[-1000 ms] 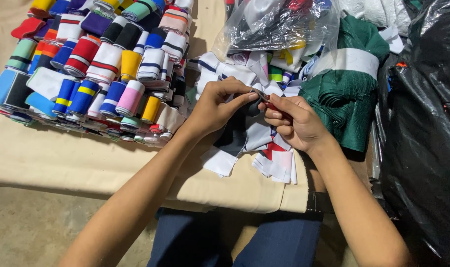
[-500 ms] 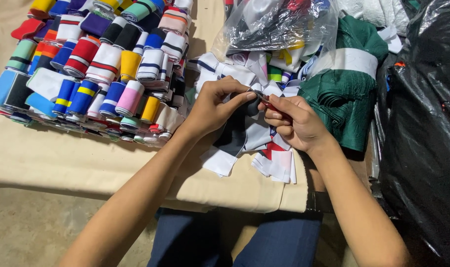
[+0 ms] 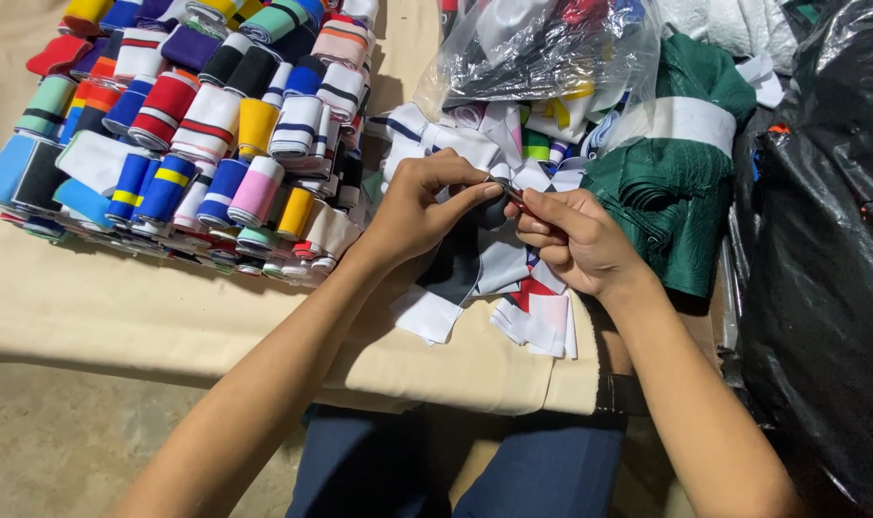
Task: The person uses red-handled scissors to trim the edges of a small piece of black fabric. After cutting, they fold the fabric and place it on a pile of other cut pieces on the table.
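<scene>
Both hands meet over the loose pile of white, black and red knitted fabric strips (image 3: 513, 288) on the beige-covered tabletop (image 3: 168, 307), the left hand (image 3: 422, 206) and right hand (image 3: 576, 240) each with a narrow pinching grip on a small dark piece (image 3: 507, 192) between their fingertips.

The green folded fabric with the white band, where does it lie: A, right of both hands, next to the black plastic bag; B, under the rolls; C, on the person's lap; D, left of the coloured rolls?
A: the green fabric lies right of both hands, beside the black plastic bag.
</scene>
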